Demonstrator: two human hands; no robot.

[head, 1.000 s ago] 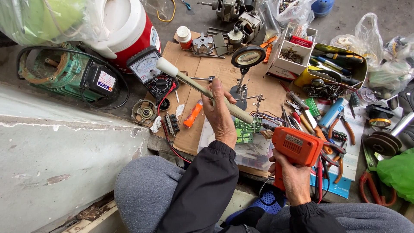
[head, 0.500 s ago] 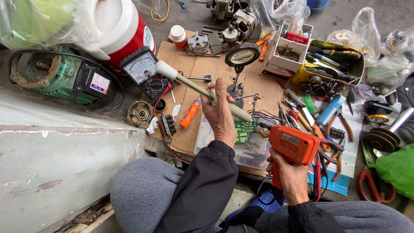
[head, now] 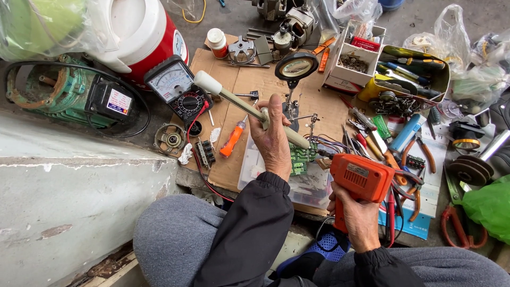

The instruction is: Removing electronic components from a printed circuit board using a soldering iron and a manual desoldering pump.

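Both hands nearly unmoved since earlier frame; view shifted slightly, red-and-white cooler (head: 143, 32) now cropped at top. Left hand (head: 273, 139), fingers wrapped around pale desoldering pump (head: 249, 109), tip angled down onto green circuit board (head: 302, 157). Right hand (head: 358, 220), fingers closed on grip of orange soldering gun (head: 361, 178), nose pointing at board. Board sits beside magnifier stand (head: 295, 69), over cardboard sheet (head: 239, 85). Analog multimeter (head: 178, 87) left of pump.
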